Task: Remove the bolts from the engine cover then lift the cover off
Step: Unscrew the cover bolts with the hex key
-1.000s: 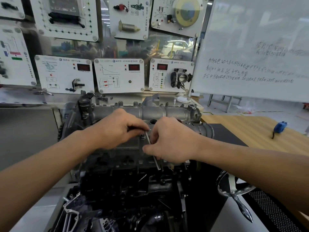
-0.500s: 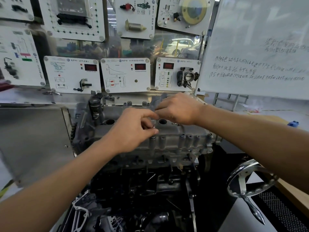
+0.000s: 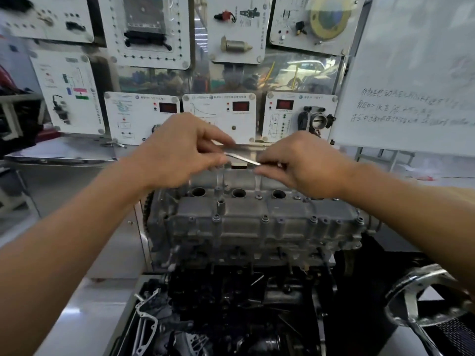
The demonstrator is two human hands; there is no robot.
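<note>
Silver rod [image 3: 243, 159] above cast grey cover [image 3: 246, 214]

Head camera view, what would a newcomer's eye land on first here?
Two bare hands meet mid-frame: the left hand and the right hand each pinch an end of a thin metal tool. Just below them sits the grey engine cover, with bolts along its near edge and three round holes on top. A handwritten whiteboard fills the upper right.
</note>
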